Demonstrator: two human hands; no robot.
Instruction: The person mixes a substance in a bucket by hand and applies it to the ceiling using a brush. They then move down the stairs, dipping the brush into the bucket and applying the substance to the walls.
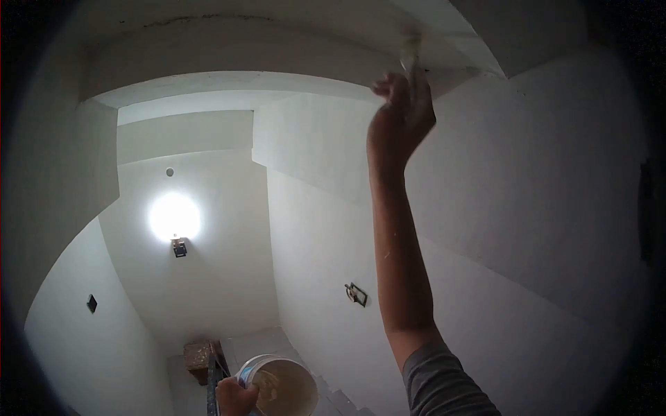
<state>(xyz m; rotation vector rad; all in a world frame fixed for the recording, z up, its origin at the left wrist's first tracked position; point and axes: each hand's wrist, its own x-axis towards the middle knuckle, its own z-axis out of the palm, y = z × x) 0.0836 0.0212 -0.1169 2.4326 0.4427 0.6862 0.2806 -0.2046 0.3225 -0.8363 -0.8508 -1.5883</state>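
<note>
high against the underside of a pale ceiling beam (229, 59), a blurred brush (411, 50) is raised in the person's right hand (402, 111), its handle pinched by some of the fingers while others curl loosely off to the left; whether the bristles touch the surface i cannot tell. a grey sleeve (447, 381) covers the upper part of that arm. low down, the left hand (237, 396) grips the near left edge of a white bucket (258, 361), fingers closed on it though partly hidden, with pale, beige-streaked stuff inside. on the bucket's outer wall, right beside that hand, sits a blue-and-white label (246, 376), too small and covered to read. just left of the bucket are a dark rail (216, 371) and a brown block-like object (199, 357). a glowing lamp (174, 217) lights the far wall, and a small framed fitting (356, 295) is on the right wall
</note>
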